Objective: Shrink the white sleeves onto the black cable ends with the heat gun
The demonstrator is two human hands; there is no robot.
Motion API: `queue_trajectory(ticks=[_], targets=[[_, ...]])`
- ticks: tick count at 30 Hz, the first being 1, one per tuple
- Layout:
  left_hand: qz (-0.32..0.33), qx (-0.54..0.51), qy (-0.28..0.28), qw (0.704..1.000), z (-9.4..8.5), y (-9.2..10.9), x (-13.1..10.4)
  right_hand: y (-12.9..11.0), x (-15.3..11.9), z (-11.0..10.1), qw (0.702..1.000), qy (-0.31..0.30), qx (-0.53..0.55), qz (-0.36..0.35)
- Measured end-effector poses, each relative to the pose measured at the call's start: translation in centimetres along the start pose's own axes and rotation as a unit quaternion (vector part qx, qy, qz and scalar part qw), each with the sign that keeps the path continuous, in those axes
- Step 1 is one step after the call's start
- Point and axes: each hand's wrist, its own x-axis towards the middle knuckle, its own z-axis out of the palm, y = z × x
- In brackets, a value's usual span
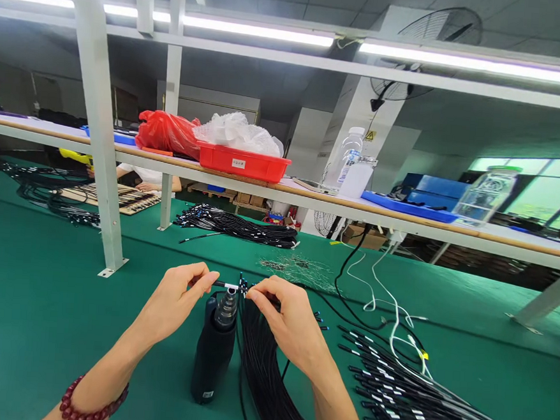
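A thin black cable (220,284) with a white sleeve is stretched level between both hands. My left hand (180,296) pinches its left end between thumb and fingers. My right hand (285,313) pinches the cable on the other side. Just beneath the white sleeve is the metal nozzle of a black heat gun (215,352), which stands upright on the green table; whether the cable touches the nozzle, I cannot tell. Behind and under my right hand runs a thick bundle of black cables (264,362), partly hidden by it.
Cables with white sleeves (387,384) are heaped at the right. Another cable bundle (235,225) and wire scraps (300,266) lie farther back. White cords (395,307) hang from the shelf, which carries a red bin (242,162). A metal post (99,120) rises at left. Another person's arm (145,178) shows beyond.
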Motion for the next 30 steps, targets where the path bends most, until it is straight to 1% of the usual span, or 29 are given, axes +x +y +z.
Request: queue_trajectory(ticks=[8,11,14,18,22,27,30], targets=[[0.030,-0.015,0.009,0.999,0.1,0.1,0.1,0.9,0.2,0.4,0.997,0.032,0.061,0.017],[0.035,-0.004,-0.015,0.999,-0.1,0.1,0.0,0.8,0.1,0.3,0.997,0.036,0.068,0.018],[0.025,0.002,-0.033,0.999,-0.1,0.0,-0.1,0.7,-0.1,0.2,0.998,0.031,0.062,0.012],[0.022,-0.021,-0.018,0.999,0.0,0.1,-0.2,0.7,-0.3,0.1,0.998,0.010,0.062,0.005],[0.026,-0.030,-0.018,0.999,0.0,0.2,-0.4,0.5,-0.5,0.1,0.998,-0.012,0.060,0.006],[0.020,-0.040,-0.014,0.999,0.0,0.4,-0.5,-0.1,-0.5,0.1,0.998,-0.005,0.057,0.004],[0.022,-0.038,-0.013,0.999,0.1,0.3,-0.5,0.0,-0.4,0.2,0.999,-0.005,0.052,0.004]])
